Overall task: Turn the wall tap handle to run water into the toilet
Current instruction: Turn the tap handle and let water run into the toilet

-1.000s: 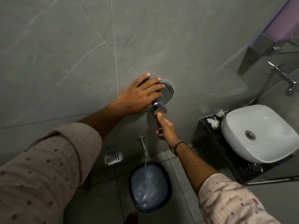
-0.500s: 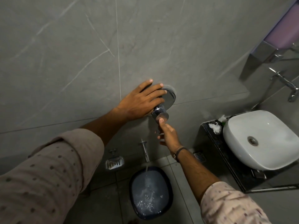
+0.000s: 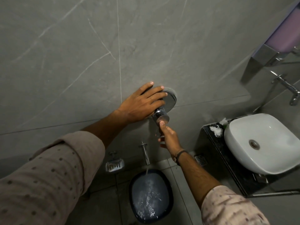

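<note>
A chrome wall tap handle (image 3: 160, 115) juts out of a round chrome plate (image 3: 170, 99) on the grey tiled wall. My left hand (image 3: 141, 104) lies flat against the wall and the plate, fingers spread over the plate's left side. My right hand (image 3: 168, 137) reaches up from below, thumb on the knob's end, fingers curled around the lever under it. Below, a chrome spout (image 3: 146, 154) pours a stream of water into a dark blue squat toilet pan (image 3: 134, 190) in the floor, where it splashes.
A white basin (image 3: 263, 143) sits on a black counter (image 3: 209, 146) at the right, with crumpled tissue (image 3: 216, 129) beside it and a wall faucet (image 3: 289, 86) above. A metal soap dish (image 3: 114, 165) hangs left of the spout. A floor drain (image 3: 201, 159) lies near my right wrist.
Both hands stay on the tap. The view has shifted so everything sits slightly lower and to the right. Water keeps running from the spout into the pan.
</note>
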